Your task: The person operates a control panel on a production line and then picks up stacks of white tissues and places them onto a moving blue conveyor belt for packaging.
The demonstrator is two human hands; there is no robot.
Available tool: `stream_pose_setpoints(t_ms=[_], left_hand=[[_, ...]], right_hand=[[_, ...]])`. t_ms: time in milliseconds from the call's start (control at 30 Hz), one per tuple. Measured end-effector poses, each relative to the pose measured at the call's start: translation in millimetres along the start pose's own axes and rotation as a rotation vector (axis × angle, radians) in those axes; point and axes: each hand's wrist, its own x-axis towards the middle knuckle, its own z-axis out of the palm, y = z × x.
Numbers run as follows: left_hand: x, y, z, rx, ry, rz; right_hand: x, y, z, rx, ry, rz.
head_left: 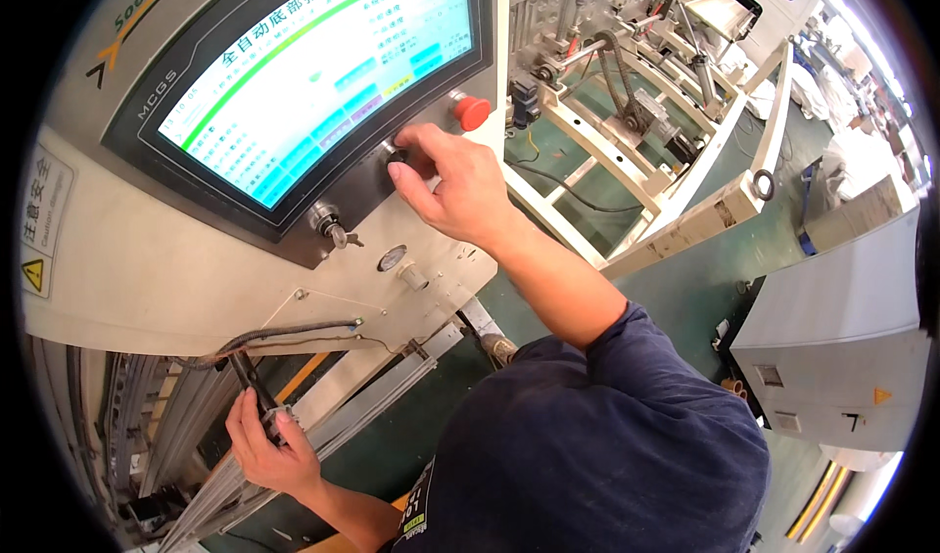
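Observation:
At the control panel, my right hand (450, 186) has its thumb and forefinger closed around a small dark knob (395, 152) below the screen. A red mushroom-shaped button (473, 113) sits just to the right of it. To the left, a key (340, 236) stands in a key switch. The touch screen (323, 73) is lit, with green and blue bars. Lower down, my left hand (274, 450) wraps round a dark cylindrical fitting (257, 389) under the cabinet's lower edge. Fingers partly cover it, so its exact kind is unclear.
A small gauge (392, 257) and a pale regulator knob (413, 277) are on the cabinet face. Cables (294, 331) hang from its lower edge. A cream machine frame (685, 230) stands at the far right, and a grey cabinet (832, 328) stands nearer on the right.

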Motion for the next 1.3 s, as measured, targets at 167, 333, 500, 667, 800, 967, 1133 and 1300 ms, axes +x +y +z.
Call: stream_pose_setpoints(t_ms=[167, 333, 500, 667, 800, 967, 1133, 1300], left_hand=[[1.2, 2.3, 1.0, -0.015, 0.023, 0.003], [2.8, 3.4, 2.1, -0.016, 0.031, 0.013], [4.0, 5.7, 2.5, -0.031, 0.031, -0.002], [2.9, 3.7, -0.6, -0.013, 0.055, 0.004], [1.1, 4.5, -0.7, -0.015, 0.055, -0.015], [0.9, 3.4, 1.9, -0.027, 0.054, -0.023], [3.4, 4.3, -0.7, -0.009, 0.062, -0.016], [4.4, 6.1, 1.6, -0.011, 0.067, -0.033]], right_hand=[[1.0, -4.4, 1.4, -0.07, 0.086, -0.212], [-1.7, 1.1, 3.9, -0.072, 0.103, -0.277], [48.5, 6.5, -52.4, -0.169, 0.246, -0.629], [109.1, -4.1, -83.3, -0.336, 0.313, -0.747], [129.5, 3.3, -88.5, -0.319, 0.307, -0.814], [127.3, 7.9, -84.9, -0.307, 0.34, -0.767], [128.2, -2.0, -86.7, -0.286, 0.336, -0.719], [133.6, -6.5, -100.0, -0.278, 0.324, -0.685]])
